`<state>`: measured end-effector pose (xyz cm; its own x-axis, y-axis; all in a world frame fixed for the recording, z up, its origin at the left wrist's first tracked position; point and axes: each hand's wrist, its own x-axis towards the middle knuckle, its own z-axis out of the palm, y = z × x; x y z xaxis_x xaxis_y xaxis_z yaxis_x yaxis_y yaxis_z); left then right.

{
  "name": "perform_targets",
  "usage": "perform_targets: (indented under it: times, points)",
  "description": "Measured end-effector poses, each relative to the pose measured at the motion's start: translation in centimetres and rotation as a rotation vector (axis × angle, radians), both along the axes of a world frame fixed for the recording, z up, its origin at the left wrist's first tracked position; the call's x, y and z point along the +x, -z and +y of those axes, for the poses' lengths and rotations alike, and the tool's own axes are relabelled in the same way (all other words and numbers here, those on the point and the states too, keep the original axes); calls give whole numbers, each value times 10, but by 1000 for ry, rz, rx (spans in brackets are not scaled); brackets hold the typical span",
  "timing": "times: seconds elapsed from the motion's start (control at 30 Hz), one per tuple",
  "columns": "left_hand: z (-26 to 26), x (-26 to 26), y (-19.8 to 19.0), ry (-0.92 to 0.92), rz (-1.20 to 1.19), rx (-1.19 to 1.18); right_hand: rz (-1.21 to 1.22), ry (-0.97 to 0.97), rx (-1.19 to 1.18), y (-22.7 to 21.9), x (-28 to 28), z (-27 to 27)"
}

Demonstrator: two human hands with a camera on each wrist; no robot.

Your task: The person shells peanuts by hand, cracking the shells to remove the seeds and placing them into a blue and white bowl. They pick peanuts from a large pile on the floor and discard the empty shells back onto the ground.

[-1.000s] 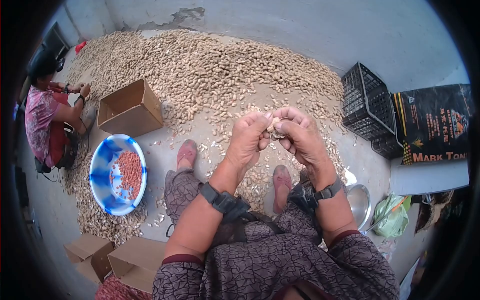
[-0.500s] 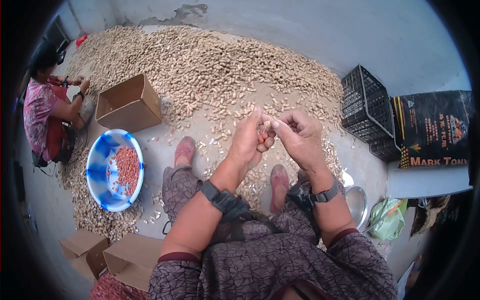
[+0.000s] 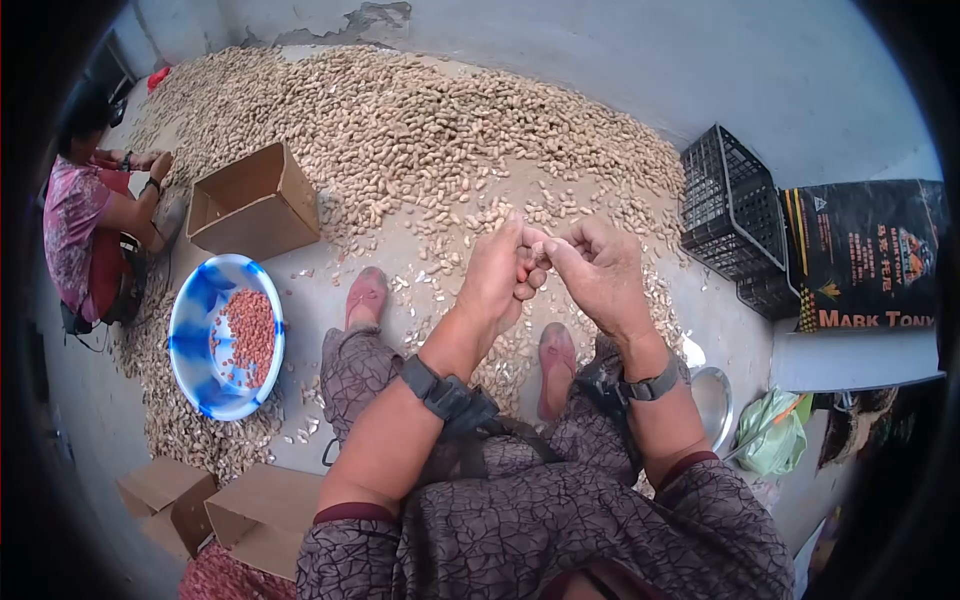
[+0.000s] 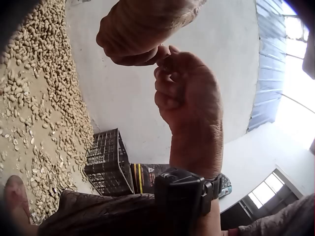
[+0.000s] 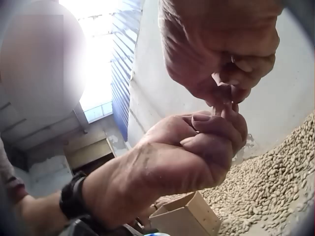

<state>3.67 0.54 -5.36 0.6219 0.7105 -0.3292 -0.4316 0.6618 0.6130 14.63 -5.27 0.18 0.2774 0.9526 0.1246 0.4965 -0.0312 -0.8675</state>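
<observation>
In the head view my left hand (image 3: 492,275) and right hand (image 3: 607,278) meet over the floor between my feet. A small pale peanut (image 3: 540,247) is pinched between their thumbs and fingertips, mostly covered by them. Reddish peanut kernels (image 3: 522,272) show in the curled fingers of the left hand. Both wrist views look at the joined fingertips from below, where the peanut itself is largely hidden. A blue and white basin (image 3: 180,365) with red kernels stands on the floor to the left.
A wide heap of unshelled peanuts (image 3: 400,130) lies along the wall, with broken shells (image 3: 195,430) near the basin. Cardboard box (image 3: 275,225), black crates (image 3: 735,205), a printed black sack (image 3: 870,255) and a metal bowl (image 3: 712,400) stand around. Another person (image 3: 90,220) sits at the left.
The hands held a pod up between them a second ago. The left hand has turned and red kernels now show in its fingers, while the right thumb has come across to the left fingertips.
</observation>
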Motion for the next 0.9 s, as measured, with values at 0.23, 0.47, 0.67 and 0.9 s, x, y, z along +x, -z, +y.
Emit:
perform_targets:
  times: [0.23, 0.47, 0.67, 0.9]
  points:
    - [0, 0, 1, 45, -28, -16, 310, -6, -59, 6, 9, 5]
    - [-2, -5, -8, 30, -45, 3, 834, 4, -201, 6, 21, 10]
    - [-2, -6, -7, 4, -77, 58, 1088, -69, -228, 12, 24, 12]
    - [-3, -8, -11, -52, -61, 109, 1179, -10, -326, 13, 20, 14]
